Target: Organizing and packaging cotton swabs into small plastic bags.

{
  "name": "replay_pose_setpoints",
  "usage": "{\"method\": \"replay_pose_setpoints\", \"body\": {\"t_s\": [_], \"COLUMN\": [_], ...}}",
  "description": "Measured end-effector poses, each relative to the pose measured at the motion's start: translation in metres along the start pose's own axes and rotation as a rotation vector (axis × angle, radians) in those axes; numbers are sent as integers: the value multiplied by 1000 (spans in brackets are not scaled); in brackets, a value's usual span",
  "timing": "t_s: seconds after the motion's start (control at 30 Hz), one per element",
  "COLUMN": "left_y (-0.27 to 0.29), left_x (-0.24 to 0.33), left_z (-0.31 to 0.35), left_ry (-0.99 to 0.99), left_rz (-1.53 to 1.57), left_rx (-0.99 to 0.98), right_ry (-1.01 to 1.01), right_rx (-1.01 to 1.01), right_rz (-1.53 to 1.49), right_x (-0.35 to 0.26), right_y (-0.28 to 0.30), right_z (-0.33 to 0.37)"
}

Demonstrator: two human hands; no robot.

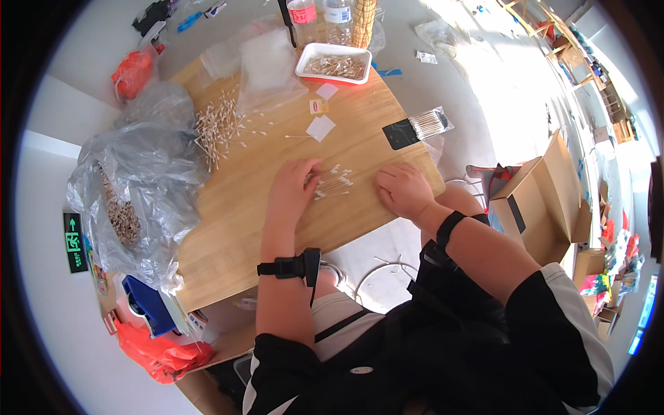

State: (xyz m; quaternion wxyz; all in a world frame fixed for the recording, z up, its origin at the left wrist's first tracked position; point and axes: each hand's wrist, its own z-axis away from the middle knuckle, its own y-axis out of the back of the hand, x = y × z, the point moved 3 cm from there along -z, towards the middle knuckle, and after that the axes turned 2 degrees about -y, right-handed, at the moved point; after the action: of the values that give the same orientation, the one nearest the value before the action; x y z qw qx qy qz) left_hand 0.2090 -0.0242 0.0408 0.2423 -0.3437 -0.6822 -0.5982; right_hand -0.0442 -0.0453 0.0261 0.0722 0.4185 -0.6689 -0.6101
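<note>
My left hand (296, 182) rests on the wooden table with its fingers bent round the left ends of a small row of cotton swabs (335, 182). The swabs' right ends stick out, slightly fanned, toward my right hand (404, 188). That hand lies by the table's right edge with its fingers curled in; whether anything is inside them is hidden. Beyond it, a clear packet of cotton swabs (430, 123) lies with a black card (400, 135) at its left end. A loose pile of cotton swabs (220, 128) spreads at the far left.
Grey plastic bags (149, 173), with more swabs inside, cover the table's left side. At the back are clear bags (270, 66), a white tray (301, 68) of swabs and plastic bottles (338, 21). White paper squares (320, 128) lie mid-table. An open cardboard box (539, 197) stands right.
</note>
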Motion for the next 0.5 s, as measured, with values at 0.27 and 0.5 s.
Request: {"method": "replay_pose_setpoints", "body": {"t_s": [0.27,0.5], "left_y": [-2,1], "left_x": [5,4], "left_z": [-1,1], "left_ry": [-70,-123], "left_rz": [-100,-77], "left_rx": [74,-3], "right_ry": [-3,-7], "right_rx": [30,8], "right_rz": [-13,15], "right_x": [-2,-1], "right_y": [0,1], "right_z": [-1,-1]}}
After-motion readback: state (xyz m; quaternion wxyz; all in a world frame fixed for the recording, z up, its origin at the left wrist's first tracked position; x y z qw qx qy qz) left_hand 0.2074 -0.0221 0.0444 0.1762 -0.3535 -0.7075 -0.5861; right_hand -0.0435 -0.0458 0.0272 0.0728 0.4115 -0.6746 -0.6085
